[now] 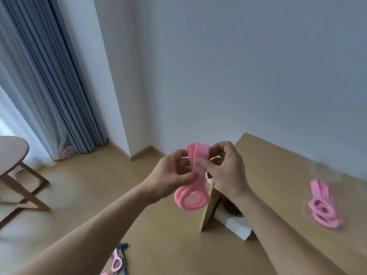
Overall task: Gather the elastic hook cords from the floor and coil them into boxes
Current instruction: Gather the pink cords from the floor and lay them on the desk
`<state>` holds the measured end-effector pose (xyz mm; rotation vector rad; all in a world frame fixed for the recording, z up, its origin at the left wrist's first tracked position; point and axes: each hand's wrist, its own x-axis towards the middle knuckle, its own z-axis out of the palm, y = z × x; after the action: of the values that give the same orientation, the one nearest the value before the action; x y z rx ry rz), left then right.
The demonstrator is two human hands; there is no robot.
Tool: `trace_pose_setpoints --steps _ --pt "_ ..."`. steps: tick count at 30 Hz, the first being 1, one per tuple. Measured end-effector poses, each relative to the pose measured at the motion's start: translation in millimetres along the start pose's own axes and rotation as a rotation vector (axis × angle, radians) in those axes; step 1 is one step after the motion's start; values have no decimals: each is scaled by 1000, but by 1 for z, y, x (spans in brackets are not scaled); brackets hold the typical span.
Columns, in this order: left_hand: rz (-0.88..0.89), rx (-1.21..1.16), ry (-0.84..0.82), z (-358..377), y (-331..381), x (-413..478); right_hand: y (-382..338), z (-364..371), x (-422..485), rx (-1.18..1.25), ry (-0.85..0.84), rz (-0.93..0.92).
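I hold a pink elastic cord [195, 161] folded into a bundle in front of me. Its flat band loops over the top, and its pink plastic ring hooks [191, 199] hang below. My left hand [174, 173] pinches the band from the left. From the right, my right hand [226, 167] pinches it with thumb and fingers. A second folded pink cord [323, 203] lies on the tan table at the right. More cords [117, 259], pink, lilac and dark blue, lie on the floor at the bottom left. An open box [236, 225] sits below my right wrist, partly hidden.
The tan table [278, 165] stands against the white wall at the right, its corner under my hands. A wooden stool [17, 175] with a pale round seat stands at the left. Grey-blue curtains [49, 86] hang at the far left. The floor is tan.
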<state>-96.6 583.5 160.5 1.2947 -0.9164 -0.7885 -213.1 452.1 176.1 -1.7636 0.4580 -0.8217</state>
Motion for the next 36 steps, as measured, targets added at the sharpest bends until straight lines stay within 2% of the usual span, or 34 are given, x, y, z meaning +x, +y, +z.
trace_pose_setpoints --steps 4,7,9,12,18,21,25,27,30,33,36 --pt "-17 -56 -26 84 -11 38 16 -89 -7 124 116 118" --pt "-37 -128 28 148 -16 65 29 -156 -17 210 51 190" --pt "-48 -131 41 191 -19 82 39 -198 -25 196 47 203" --pt "-100 -142 21 253 -27 102 53 -251 -38 128 144 233" --pt "-255 -170 -139 354 -42 139 81 -332 -70 10 329 374" --pt "-388 -172 -253 387 -52 156 100 -360 -82 56 436 433" --pt "-523 -244 -503 415 -74 181 125 -391 -92 226 566 517" --pt "-578 -292 -563 430 -92 194 139 -406 -92 238 620 539" --pt "-614 -276 -563 450 -118 217 160 -425 -85 191 676 561" --pt "-547 -56 -542 463 -140 249 182 -439 -70 127 683 612" --pt "-560 34 -468 467 -165 284 202 -457 -52 94 710 643"
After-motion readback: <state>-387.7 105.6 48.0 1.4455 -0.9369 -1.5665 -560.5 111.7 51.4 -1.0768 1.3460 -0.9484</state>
